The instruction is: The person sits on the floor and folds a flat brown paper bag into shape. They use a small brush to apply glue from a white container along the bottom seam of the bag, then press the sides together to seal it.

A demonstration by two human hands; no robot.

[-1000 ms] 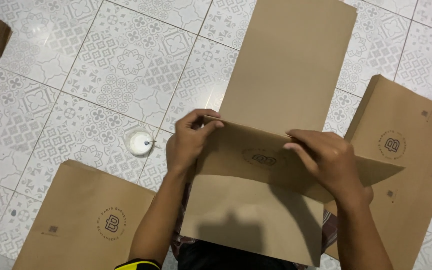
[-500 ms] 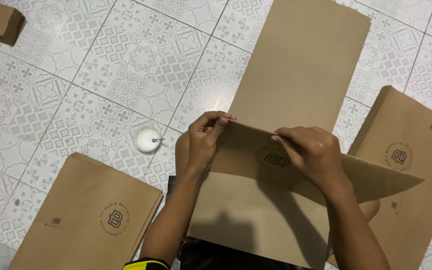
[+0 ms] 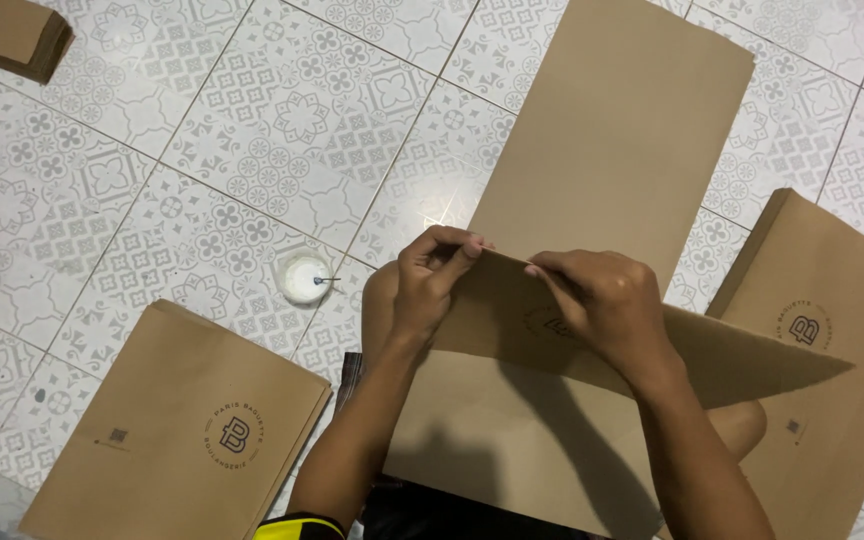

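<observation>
Brown paper sheet (image 3: 592, 190) pinched by two hands.

The two hands sit closer together on the folded flap (image 3: 642, 345) than a second ago. The left hand (image 3: 430, 285) now curls over the flap's upper left corner, its fingers (image 3: 462, 243) pinching the edge, where earlier they lay flatter along the crease. The right hand (image 3: 607, 300) has slid leftwards and up towards the middle of the fold, so it now covers most of the round printed mark that showed between the hands before. The flap's pointed right end stands out longer past the right wrist, reaching over the paper bag (image 3: 832, 340) on the right. The whole view has drifted, so the small white cup (image 3: 303, 277) lies lower and further right.
</observation>
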